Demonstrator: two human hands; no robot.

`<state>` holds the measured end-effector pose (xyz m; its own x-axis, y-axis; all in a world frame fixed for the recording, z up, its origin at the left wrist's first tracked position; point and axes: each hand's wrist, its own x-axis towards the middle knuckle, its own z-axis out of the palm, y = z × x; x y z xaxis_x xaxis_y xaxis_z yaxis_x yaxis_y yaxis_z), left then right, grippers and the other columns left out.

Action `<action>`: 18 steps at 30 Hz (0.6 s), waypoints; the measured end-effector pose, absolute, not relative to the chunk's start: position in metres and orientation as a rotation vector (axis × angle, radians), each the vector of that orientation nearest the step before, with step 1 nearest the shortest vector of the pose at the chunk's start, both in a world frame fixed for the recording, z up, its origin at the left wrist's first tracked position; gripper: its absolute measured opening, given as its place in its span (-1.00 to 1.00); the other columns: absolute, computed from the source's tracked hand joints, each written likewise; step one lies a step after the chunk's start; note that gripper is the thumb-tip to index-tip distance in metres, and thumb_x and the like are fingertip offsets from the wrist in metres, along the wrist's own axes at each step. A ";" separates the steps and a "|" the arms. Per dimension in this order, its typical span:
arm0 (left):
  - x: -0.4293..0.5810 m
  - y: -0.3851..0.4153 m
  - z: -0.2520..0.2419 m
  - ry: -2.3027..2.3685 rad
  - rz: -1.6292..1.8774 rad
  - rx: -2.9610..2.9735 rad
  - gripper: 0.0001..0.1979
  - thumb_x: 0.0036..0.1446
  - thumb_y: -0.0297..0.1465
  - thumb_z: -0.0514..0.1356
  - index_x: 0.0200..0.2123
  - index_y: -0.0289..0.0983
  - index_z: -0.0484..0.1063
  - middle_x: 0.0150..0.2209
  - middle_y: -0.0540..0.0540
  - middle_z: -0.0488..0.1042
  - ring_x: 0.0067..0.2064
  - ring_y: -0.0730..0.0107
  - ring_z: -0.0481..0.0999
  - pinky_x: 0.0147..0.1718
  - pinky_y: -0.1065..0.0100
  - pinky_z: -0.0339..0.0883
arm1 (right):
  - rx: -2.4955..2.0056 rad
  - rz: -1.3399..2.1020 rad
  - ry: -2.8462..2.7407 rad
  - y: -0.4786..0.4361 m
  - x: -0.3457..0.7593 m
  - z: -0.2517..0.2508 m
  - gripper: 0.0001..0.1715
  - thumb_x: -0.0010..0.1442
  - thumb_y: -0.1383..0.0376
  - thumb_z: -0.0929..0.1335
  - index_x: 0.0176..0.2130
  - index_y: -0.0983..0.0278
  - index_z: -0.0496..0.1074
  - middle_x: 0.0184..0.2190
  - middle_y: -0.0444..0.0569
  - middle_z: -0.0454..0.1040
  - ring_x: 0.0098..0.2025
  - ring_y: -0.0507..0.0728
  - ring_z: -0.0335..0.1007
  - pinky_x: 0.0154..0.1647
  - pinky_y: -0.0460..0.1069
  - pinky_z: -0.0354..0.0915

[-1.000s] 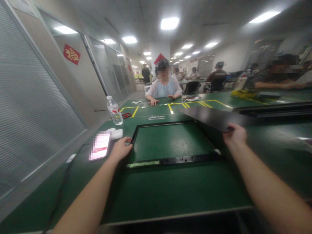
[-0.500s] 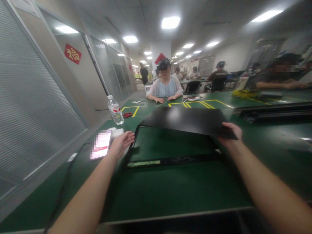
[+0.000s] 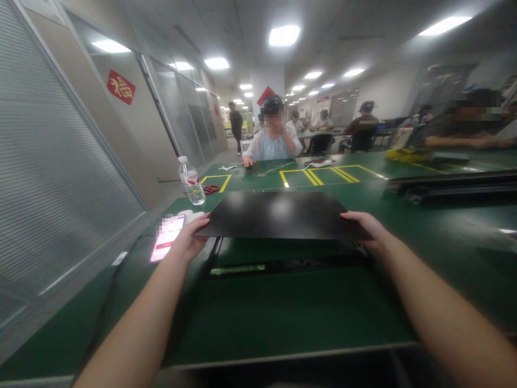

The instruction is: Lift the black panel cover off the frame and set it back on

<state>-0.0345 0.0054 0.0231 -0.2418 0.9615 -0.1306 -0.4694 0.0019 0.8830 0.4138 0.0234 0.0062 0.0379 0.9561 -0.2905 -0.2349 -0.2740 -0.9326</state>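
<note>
A thin, glossy black panel [image 3: 274,215] is held level above the table between my two hands. My left hand [image 3: 191,237] grips its left edge, thumb on top and fingers beneath. At the right edge my right hand [image 3: 369,229] pinches it the same way. Below the panel a black rectangular frame [image 3: 315,264] lies on the green table [image 3: 283,318]; the panel hides most of it. A pale greenish strip [image 3: 237,269] shows on the frame's near bar.
Left of my left hand lie a lit phone [image 3: 167,240] and a white object [image 3: 189,215]. Behind them stand a water bottle [image 3: 191,182] and red-handled scissors [image 3: 210,189]. Long black bars [image 3: 456,186] lie at the right. A person [image 3: 274,137] sits opposite.
My left hand, open before, has closed on the panel's left edge. The panel has come nearer and levelled out over the frame. The person opposite has raised one hand to the face.
</note>
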 end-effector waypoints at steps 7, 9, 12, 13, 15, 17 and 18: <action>-0.037 0.004 0.024 1.003 1.592 0.786 -0.62 -0.19 -0.61 0.30 -0.20 -0.34 0.64 -0.35 -0.08 0.66 -0.41 0.39 0.58 -0.45 0.48 0.46 | -1.255 1.463 -0.697 0.032 0.421 0.006 -0.66 0.16 0.46 0.31 -0.06 0.32 0.47 -0.44 0.01 0.59 -0.43 0.10 0.54 -0.35 -0.06 0.47; -0.036 0.003 0.025 1.002 1.591 0.801 -0.58 -0.20 -0.60 0.29 -0.17 -0.34 0.64 -0.34 -0.08 0.66 -0.42 0.40 0.56 -0.45 0.48 0.45 | -1.248 1.399 -0.687 0.035 0.423 0.003 -0.61 0.17 0.46 0.31 0.01 0.32 0.41 -0.39 0.05 0.61 -0.38 0.11 0.57 -0.34 -0.07 0.47; -0.035 0.001 0.028 1.024 1.565 0.817 -0.51 -0.20 -0.60 0.25 -0.11 -0.30 0.64 -0.34 -0.06 0.65 -0.42 0.39 0.55 -0.46 0.47 0.45 | -1.278 1.348 -0.729 0.035 0.423 -0.001 -0.54 0.20 0.40 0.30 0.10 0.30 0.34 -0.33 0.14 0.62 -0.33 0.18 0.60 -0.36 0.00 0.48; -0.035 0.000 0.028 1.037 1.548 0.829 -0.49 -0.21 -0.59 0.25 -0.09 -0.29 0.63 -0.33 -0.06 0.65 -0.41 0.37 0.56 -0.46 0.46 0.45 | -1.291 1.335 -0.748 0.035 0.423 -0.001 -0.52 0.20 0.38 0.31 0.12 0.31 0.34 -0.32 0.16 0.62 -0.33 0.20 0.60 -0.37 0.01 0.48; -0.035 -0.001 0.027 1.055 1.514 0.855 -0.45 -0.24 -0.59 0.24 -0.08 -0.28 0.63 -0.30 -0.07 0.65 -0.38 0.33 0.57 -0.46 0.45 0.45 | -1.323 1.301 -0.785 0.034 0.423 -0.003 -0.49 0.21 0.34 0.32 0.15 0.31 0.33 -0.35 0.16 0.62 -0.35 0.22 0.60 -0.38 0.02 0.47; -0.036 0.000 0.026 1.070 1.488 0.861 -0.42 -0.28 -0.59 0.25 -0.07 -0.30 0.62 -0.27 -0.10 0.65 -0.35 0.30 0.58 -0.46 0.45 0.44 | -1.371 1.260 -0.814 0.034 0.424 -0.004 -0.47 0.23 0.28 0.32 0.18 0.30 0.33 -0.39 0.14 0.61 -0.37 0.22 0.58 -0.42 -0.01 0.44; -0.036 0.000 0.025 1.079 1.484 0.855 -0.41 -0.29 -0.59 0.25 -0.06 -0.30 0.62 -0.26 -0.11 0.66 -0.35 0.29 0.58 -0.46 0.44 0.44 | -1.391 1.242 -0.829 0.034 0.424 -0.005 -0.47 0.24 0.25 0.31 0.19 0.28 0.33 -0.41 0.12 0.61 -0.40 0.20 0.56 -0.45 -0.04 0.40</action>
